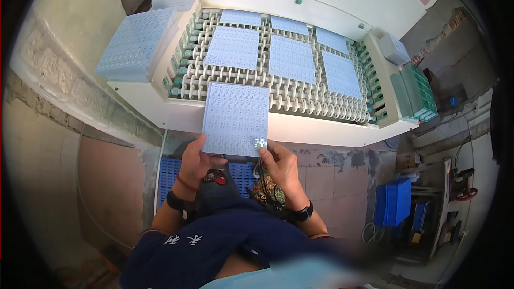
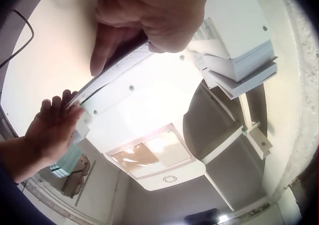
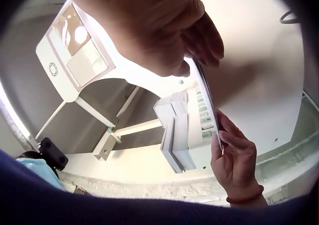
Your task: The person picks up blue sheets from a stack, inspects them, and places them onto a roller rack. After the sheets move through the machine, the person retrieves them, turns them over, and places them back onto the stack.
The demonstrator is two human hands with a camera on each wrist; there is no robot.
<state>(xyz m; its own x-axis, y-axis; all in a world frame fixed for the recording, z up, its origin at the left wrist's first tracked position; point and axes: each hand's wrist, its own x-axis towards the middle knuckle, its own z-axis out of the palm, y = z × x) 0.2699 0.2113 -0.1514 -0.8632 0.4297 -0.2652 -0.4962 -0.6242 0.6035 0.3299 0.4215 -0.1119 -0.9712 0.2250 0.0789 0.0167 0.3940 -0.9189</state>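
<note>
Both hands hold a thin, square white circuit board panel point(image 1: 235, 120) by its near corners, in front of a roller conveyor. Rows of small printed marks cover its face, and light glints off its lower right corner. My left hand point(image 1: 195, 161) grips the left corner, with the thumb at the edge and fingers underneath. The right hand point(image 1: 281, 167) pinches the right corner, thumb on top. In the left wrist view the panel point(image 2: 107, 75) appears nearly edge-on between both hands. The panel's far edge overlaps the conveyor's front in the head view.
Several similar panels point(image 1: 292, 59) lie in rows on the conveyor's wheeled rollers point(image 1: 310, 104). A stack of panels point(image 1: 134, 43) stands at the left, with green racks point(image 1: 415, 93) at the right. A white machine cover point(image 1: 332, 0) rises behind. Blue bins point(image 1: 392, 202) sit lower right.
</note>
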